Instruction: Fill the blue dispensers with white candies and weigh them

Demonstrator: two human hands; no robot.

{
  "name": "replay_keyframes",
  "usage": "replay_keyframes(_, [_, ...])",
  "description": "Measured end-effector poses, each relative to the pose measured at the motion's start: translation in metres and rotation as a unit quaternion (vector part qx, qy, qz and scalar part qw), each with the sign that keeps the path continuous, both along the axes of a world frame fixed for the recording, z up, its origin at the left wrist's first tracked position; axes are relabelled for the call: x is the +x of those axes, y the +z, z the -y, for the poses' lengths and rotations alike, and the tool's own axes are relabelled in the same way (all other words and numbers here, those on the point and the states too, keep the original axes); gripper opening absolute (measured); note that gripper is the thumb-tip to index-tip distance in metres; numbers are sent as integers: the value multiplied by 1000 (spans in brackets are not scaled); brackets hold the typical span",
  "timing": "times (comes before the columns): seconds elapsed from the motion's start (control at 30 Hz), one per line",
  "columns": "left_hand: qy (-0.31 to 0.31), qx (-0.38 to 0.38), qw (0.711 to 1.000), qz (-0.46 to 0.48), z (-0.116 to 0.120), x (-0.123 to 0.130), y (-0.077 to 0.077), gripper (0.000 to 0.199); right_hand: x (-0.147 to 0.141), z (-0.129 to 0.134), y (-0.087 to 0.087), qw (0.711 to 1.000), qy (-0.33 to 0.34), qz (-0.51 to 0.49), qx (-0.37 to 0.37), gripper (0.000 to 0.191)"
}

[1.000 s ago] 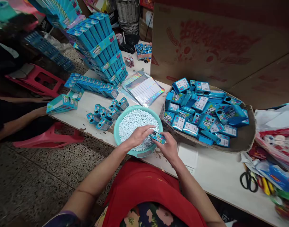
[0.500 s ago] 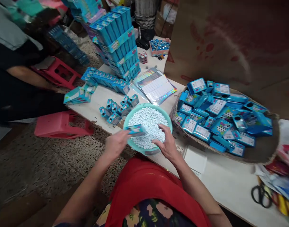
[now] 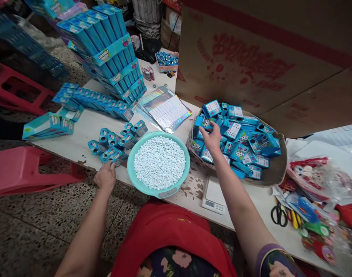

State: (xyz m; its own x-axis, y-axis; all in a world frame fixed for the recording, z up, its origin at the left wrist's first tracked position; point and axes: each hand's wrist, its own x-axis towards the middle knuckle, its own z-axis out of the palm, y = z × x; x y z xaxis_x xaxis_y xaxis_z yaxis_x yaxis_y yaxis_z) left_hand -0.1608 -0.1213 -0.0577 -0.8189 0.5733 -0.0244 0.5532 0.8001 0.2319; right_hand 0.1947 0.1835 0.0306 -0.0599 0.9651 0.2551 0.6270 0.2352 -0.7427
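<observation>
Straddling the near bench (image 3: 252, 209) edge, left hand (image 3: 106, 177) touches one of eight boxes (image 3: 116, 155), grip unclear; released right hand (image 3: 212, 137) overhangs one carton (image 3: 275, 171).

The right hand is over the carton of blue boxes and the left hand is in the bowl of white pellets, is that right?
No: the head view shows the left hand at the blue boxes left of the bowl, not in it. The right hand is over the carton.
</observation>
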Motion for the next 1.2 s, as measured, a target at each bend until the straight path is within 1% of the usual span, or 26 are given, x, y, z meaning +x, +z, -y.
replay_keyframes(0.07, [4, 30, 1000, -4, -4, 16, 10, 41, -24, -16, -3, 1000, -4, 17, -11, 67])
replay_keyframes(0.1, [-6, 53, 999, -4, -5, 28, 15, 41, -32, -23, -5, 999, -5, 30, -23, 65])
replay_keyframes(0.13, [-31, 77, 997, 1, -7, 42, 18, 41, -37, -29, -7, 998, -5, 41, -37, 60])
replay_keyframes(0.17, [-72, 98, 993, 11, -10, 57, 20, 42, -39, -34, -10, 998, -3, 45, -51, 54])
replay_keyframes(0.2, [-131, 108, 985, 31, -13, 73, 21, 43, -38, -37, -13, 997, -1, 41, -61, 48])
replay_keyframes(0.23, [-196, 105, 974, 49, -18, 87, 20, 43, -34, -39, -15, 997, 3, 33, -68, 43])
replay_keyframes(0.27, [-238, 96, 965, 58, -23, 100, 17, 44, -27, -38, -16, 997, 8, 23, -70, 40])
replay_keyframes(0.3, [-263, 84, 959, 61, -28, 111, 14, 48, -19, -37, -17, 998, 16, 17, -67, 39])
replay_keyframes(0.33, [-267, 71, 959, 60, -34, 119, 11, 55, -9, -34, -16, 998, 24, 15, -59, 40])
replay_keyframes(0.4, [-242, 52, 967, 53, -46, 131, 4, 64, 12, -25, -14, 998, 44, 27, -33, 44])
replay_keyframes(0.47, [-229, 46, 971, 56, -59, 137, -1, 64, 34, -15, -12, 998, 45, 44, -6, 50])
replay_keyframes(0.53, [-214, 61, 973, 60, -73, 143, -5, 62, 58, -3, -13, 999, 18, 49, -5, 52])
replay_keyframes(0.63, [-179, 84, 978, 70, -94, 152, -5, 61, 97, 16, -22, 995, -48, 62, -54, 51])
replay_keyframes(0.67, [-177, 85, 977, 79, -100, 155, -4, 60, 109, 22, -26, 993, -68, 73, -64, 51])
replay_keyframes(0.73, [-193, 76, 973, 105, -110, 160, 0, 57, 125, 32, -31, 989, -87, 108, -49, 51])
replay_keyframes(0.8, [-206, 62, 967, 135, -117, 164, 5, 50, 129, 37, -34, 986, -69, 150, -12, 55])
replay_keyframes(0.87, [-202, 49, 964, 165, -121, 167, 9, 41, 121, 34, -35, 977, -32, 210, -8, 65])
replay_keyframes(0.93, [-187, 55, 961, 196, -125, 168, 11, 34, 107, 26, -38, 959, 5, 278, -59, 76])
replay_keyframes(0.97, [-173, 74, 958, 217, -126, 168, 11, 30, 100, 20, -39, 946, 18, 309, -90, 77])
replay_keyframes(1.0, [-150, 108, 950, 253, -128, 167, 11, 24, 95, 15, -40, 935, 27, 334, -116, 76])
replay_keyframes(1.03, [-118, 150, 934, 301, -129, 166, 11, 18, 91, 10, -41, 928, 33, 346, -133, 71])
replay_keyframes(1.07, [-82, 192, 912, 352, -130, 165, 11, 13, 90, 6, -41, 929, 35, 342, -139, 65])
replay_keyframes(1.1, [-47, 227, 886, 401, -131, 163, 11, 10, 91, 4, -39, 938, 29, 317, -136, 59])
replay_keyframes(1.13, [-17, 253, 861, 441, -131, 160, 11, 8, 94, 4, -36, 954, 21, 268, -132, 54])
replay_keyframes(1.2, [20, 276, 824, 495, -130, 153, 11, 12, 104, 13, -21, 985, 6, 114, -130, 51])
